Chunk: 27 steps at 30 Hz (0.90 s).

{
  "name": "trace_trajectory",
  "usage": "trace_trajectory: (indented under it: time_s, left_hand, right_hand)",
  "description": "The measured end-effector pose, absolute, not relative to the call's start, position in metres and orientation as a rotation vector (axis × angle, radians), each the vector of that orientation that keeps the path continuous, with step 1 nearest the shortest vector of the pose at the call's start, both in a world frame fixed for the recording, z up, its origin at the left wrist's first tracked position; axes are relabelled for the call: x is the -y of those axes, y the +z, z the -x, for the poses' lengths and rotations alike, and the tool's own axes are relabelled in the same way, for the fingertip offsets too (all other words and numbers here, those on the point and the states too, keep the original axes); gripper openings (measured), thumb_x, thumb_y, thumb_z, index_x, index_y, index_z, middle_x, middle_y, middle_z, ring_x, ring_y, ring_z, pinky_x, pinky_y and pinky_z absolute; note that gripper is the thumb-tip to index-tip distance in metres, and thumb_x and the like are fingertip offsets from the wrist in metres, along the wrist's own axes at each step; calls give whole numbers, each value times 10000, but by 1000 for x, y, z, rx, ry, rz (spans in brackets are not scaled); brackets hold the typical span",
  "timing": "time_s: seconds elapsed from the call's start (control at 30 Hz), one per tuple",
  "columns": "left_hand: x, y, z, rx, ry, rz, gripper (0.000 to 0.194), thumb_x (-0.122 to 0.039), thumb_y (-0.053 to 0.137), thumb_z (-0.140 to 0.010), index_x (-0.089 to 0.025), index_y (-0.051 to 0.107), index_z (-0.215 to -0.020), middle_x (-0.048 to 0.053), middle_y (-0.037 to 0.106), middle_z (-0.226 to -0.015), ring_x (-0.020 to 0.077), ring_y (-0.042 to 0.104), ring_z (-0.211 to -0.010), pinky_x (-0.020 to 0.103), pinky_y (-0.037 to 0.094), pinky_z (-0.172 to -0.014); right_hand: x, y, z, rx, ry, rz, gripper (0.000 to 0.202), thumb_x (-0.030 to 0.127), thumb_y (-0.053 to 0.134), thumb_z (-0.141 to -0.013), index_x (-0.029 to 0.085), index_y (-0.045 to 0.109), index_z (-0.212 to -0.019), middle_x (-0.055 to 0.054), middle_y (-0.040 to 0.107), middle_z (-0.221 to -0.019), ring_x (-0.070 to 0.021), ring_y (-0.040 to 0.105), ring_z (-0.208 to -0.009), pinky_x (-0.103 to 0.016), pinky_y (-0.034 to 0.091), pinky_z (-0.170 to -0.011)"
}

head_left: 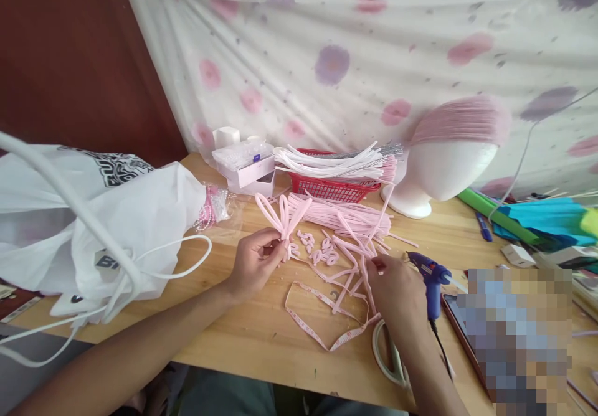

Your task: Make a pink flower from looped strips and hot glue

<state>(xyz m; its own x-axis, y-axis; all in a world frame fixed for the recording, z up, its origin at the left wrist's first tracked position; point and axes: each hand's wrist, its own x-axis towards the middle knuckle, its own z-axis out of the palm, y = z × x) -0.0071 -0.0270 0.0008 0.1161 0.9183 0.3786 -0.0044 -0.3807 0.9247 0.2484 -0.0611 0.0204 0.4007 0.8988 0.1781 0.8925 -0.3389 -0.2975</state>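
Observation:
Pinched in my left hand (pixel 259 257) is a looped piece of pink pipe cleaners (pixel 283 215), its loops fanning upward. My right hand (pixel 395 288) has its fingers closed at the edge of the loose pink pipe cleaners (pixel 350 277); whatever lies between its fingertips is too small to tell. Small twisted pink pieces (pixel 324 254) lie between the hands. Behind them rests a bundle of pink pipe cleaners (pixel 339 215). A measuring tape (pixel 308 330) curls on the table in front.
A blue glue gun (pixel 432 279) and scissors (pixel 390 357) lie by my right forearm. Behind are a red basket (pixel 327 187), small boxes (pixel 252 176) and a white foam head (pixel 451 167). White bags (pixel 140 223) and cables are at left, a phone (pixel 467 347) at right.

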Motion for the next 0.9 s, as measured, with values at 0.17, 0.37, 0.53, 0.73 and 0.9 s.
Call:
trace_trajectory:
  time_s: [0.17, 0.37, 0.53, 0.73, 0.9]
  left_hand:
    - [27, -3, 8, -960, 1381, -1581, 260, -345, 635, -925, -135, 697, -784, 32, 624, -736, 97, 562, -582, 183, 474, -513]
    - [30, 2, 7, -989, 1400, -1630, 229, -335, 648, -916, -147, 768, -865, 21, 656, -701, 102, 550, -581, 190, 468, -543]
    - [30, 6, 7, -1045, 1438, -1698, 252, -353, 649, -909, -147, 782, -853, 29, 662, -697, 116, 549, -587, 204, 457, -548]
    - [28, 5, 8, -1058, 1427, -1665, 282, -386, 643, -914, -150, 773, -831, 13, 617, -660, 112, 538, -576, 196, 447, -536]
    - [30, 8, 7, -1048, 1411, -1688, 271, -348, 633, -918, -149, 750, -775, 25, 646, -688, 116, 546, -590, 206, 470, -565]
  right_hand:
    - [82, 30, -245, 1183, 210, 1955, 316, 497, 684, -786, 189, 755, -796, -48, 681, -559, -235, 653, -549, -350, 468, -611]
    - [90, 50, -213, 976, 366, 1526, 329, 479, 785, -764, 169, 731, -860, -24, 697, -619, -161, 639, -537, -282, 526, -561]
    - [84, 46, -173, 887, 869, 1320, 390, 533, 761, -778, 149, 763, -849, -66, 741, -678, -205, 731, -613, -318, 628, -606]
    - [78, 36, -160, 883, 990, 1287, 368, 501, 811, -733, 136, 796, -775, -49, 685, -559, -136, 612, -498, -225, 516, -479]
    - [74, 35, -146, 900, 905, 1262, 277, 417, 797, -748, 150, 797, -823, -36, 715, -614, -157, 652, -549, -278, 582, -579]
